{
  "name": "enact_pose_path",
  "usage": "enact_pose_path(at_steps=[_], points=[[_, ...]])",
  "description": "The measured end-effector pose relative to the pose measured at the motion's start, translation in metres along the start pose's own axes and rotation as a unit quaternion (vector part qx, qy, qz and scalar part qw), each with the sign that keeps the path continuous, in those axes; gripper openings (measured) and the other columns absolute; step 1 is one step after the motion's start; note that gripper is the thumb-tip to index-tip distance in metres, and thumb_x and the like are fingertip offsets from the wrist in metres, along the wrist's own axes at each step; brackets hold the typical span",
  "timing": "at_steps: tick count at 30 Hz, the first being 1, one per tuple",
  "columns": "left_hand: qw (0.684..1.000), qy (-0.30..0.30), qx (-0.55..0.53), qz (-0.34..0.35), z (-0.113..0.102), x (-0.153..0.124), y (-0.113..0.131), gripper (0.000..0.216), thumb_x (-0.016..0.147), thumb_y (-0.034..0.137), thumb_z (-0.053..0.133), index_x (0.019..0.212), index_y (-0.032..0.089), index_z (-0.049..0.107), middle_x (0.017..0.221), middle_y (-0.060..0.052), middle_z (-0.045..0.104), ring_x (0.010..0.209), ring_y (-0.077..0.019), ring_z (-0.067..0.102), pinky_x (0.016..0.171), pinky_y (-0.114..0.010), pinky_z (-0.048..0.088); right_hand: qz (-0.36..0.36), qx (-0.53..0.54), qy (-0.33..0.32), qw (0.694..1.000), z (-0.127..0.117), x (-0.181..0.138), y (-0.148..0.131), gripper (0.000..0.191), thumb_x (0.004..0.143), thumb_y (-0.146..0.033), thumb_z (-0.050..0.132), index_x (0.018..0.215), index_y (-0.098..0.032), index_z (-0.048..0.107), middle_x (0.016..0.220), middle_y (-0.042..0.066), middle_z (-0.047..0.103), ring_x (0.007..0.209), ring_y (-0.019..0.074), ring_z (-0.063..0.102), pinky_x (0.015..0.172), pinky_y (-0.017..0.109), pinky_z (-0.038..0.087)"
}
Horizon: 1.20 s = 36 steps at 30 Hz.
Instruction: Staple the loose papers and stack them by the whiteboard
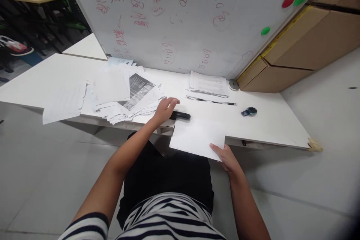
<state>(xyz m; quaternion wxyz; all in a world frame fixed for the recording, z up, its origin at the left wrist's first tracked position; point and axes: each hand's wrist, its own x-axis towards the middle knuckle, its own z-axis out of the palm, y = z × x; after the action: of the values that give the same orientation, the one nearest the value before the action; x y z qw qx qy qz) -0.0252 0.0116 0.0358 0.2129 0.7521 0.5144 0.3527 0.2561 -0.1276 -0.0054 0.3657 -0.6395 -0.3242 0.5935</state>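
Note:
My right hand (227, 157) pinches the near right corner of a white sheet of paper (197, 138), thumb on top and fingers underneath. The sheet juts out over the table's front edge. Its far left corner lies at a black stapler (181, 115), which rests on the white table. My left hand (167, 108) is at the stapler's left end, fingers stretched out to the right and holding nothing that I can see. Whether it touches the stapler I cannot tell. Loose papers (112, 88) spread out left of this hand, with a dark printed sheet (137, 88) among them.
A whiteboard (191, 15) with red writing stands along the table's back. Before it lie a stack of printed sheets (209, 84) and a thin dark strip (210, 101). A dark blue watch-like object (249, 111) lies to the right. Cardboard boxes (309, 41) are stacked at the back right.

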Motion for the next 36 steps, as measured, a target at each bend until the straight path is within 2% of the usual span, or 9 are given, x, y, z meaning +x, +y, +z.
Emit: enact_pose_path(at_steps=[3, 6, 11, 14, 17, 21, 25, 31, 36], points=[[0.999, -0.018, 0.049, 0.017, 0.002, 0.028, 0.013, 0.042, 0.098, 0.046, 0.026, 0.104, 0.022, 0.061, 0.113, -0.002, 0.067, 0.108, -0.0185, 0.058, 0.112, -0.044, 0.027, -0.001, -0.004, 0.001, 1.0, 0.0, 0.0, 0.001, 0.044, 0.061, -0.048, 0.079, 0.083, -0.013, 0.063, 0.059, 0.002, 0.061, 0.044, 0.0109, 0.047, 0.035, 0.022, 0.029], [0.989, -0.07, 0.12, 0.046, 0.02, 0.052, 0.025, 0.043, 0.096, 0.05, 0.032, 0.112, 0.021, 0.059, 0.122, -0.006, 0.062, 0.119, -0.0237, 0.051, 0.112, -0.051, 0.023, -0.006, -0.016, 0.005, 1.0, 0.0, 0.001, 0.004, 0.041, 0.062, -0.048, 0.078, 0.079, -0.014, 0.062, 0.055, 0.001, 0.058, 0.042, 0.0108, 0.045, 0.035, 0.023, 0.028], [0.966, -0.143, 0.189, 0.101, 0.058, 0.063, 0.026, 0.052, 0.089, 0.056, 0.043, 0.123, 0.019, 0.054, 0.148, -0.014, 0.036, 0.143, -0.034, 0.017, 0.113, -0.06, 0.009, -0.005, -0.026, 0.014, 1.0, -0.001, 0.002, 0.005, 0.041, 0.062, -0.05, 0.077, 0.078, -0.014, 0.064, 0.056, 0.002, 0.06, 0.043, 0.0118, 0.046, 0.036, 0.024, 0.031], [0.968, -0.117, 0.193, 0.11, 0.068, 0.059, 0.019, 0.051, 0.088, 0.054, 0.045, 0.124, 0.019, 0.054, 0.154, -0.013, 0.026, 0.145, -0.0353, 0.007, 0.114, -0.06, 0.006, 0.007, -0.021, 0.024, 0.999, -0.001, 0.002, 0.004, 0.043, 0.062, -0.048, 0.079, 0.083, -0.014, 0.066, 0.062, 0.005, 0.065, 0.048, 0.0152, 0.054, 0.039, 0.025, 0.038], [0.971, -0.087, 0.187, 0.122, 0.073, 0.056, 0.015, 0.049, 0.085, 0.049, 0.051, 0.126, 0.022, 0.052, 0.155, -0.01, 0.024, 0.146, -0.0347, 0.004, 0.114, -0.06, 0.001, 0.019, 0.001, 0.024, 1.0, -0.002, 0.004, 0.003, 0.047, 0.062, -0.045, 0.08, 0.094, -0.013, 0.068, 0.08, 0.009, 0.072, 0.065, 0.0208, 0.065, 0.052, 0.028, 0.049], [0.97, -0.078, 0.192, 0.13, 0.078, 0.053, 0.018, 0.053, 0.082, 0.039, 0.055, 0.133, 0.027, 0.046, 0.156, -0.005, 0.023, 0.146, -0.0321, -0.002, 0.114, -0.06, -0.006, 0.032, 0.031, 0.013, 0.999, -0.003, 0.007, 0.003, 0.048, 0.064, -0.042, 0.08, 0.1, -0.013, 0.068, 0.092, 0.01, 0.073, 0.077, 0.0232, 0.069, 0.066, 0.03, 0.054], [0.965, -0.086, 0.204, 0.138, 0.078, 0.052, 0.02, 0.052, 0.083, 0.038, 0.053, 0.133, 0.027, 0.046, 0.155, -0.005, 0.025, 0.147, -0.0316, -0.001, 0.114, -0.061, -0.006, 0.035, 0.034, 0.004, 0.999, -0.002, 0.01, 0.004, 0.047, 0.065, -0.042, 0.08, 0.1, -0.013, 0.069, 0.096, 0.011, 0.073, 0.081, 0.0247, 0.07, 0.068, 0.031, 0.055], [0.965, -0.062, 0.205, 0.151, 0.077, 0.05, 0.018, 0.045, 0.084, 0.037, 0.055, 0.125, 0.019, 0.053, 0.152, -0.012, 0.029, 0.146, -0.0339, 0.006, 0.115, -0.058, 0.001, 0.019, 0.049, 0.013, 0.999, 0.006, 0.006, 0.006, 0.045, 0.064, -0.039, 0.081, 0.098, -0.013, 0.07, 0.094, 0.01, 0.074, 0.083, 0.0257, 0.07, 0.07, 0.032, 0.056], [0.969, -0.03, 0.179, 0.165, 0.066, 0.05, 0.023, 0.03, 0.089, 0.036, 0.051, 0.113, 0.02, 0.059, 0.146, -0.012, 0.04, 0.143, -0.0321, 0.017, 0.115, -0.056, 0.01, 0.013, 0.044, 0.025, 0.999, 0.011, -0.001, 0.003, 0.041, 0.065, -0.038, 0.079, 0.096, -0.013, 0.069, 0.087, 0.009, 0.074, 0.072, 0.0228, 0.068, 0.06, 0.029, 0.054]])
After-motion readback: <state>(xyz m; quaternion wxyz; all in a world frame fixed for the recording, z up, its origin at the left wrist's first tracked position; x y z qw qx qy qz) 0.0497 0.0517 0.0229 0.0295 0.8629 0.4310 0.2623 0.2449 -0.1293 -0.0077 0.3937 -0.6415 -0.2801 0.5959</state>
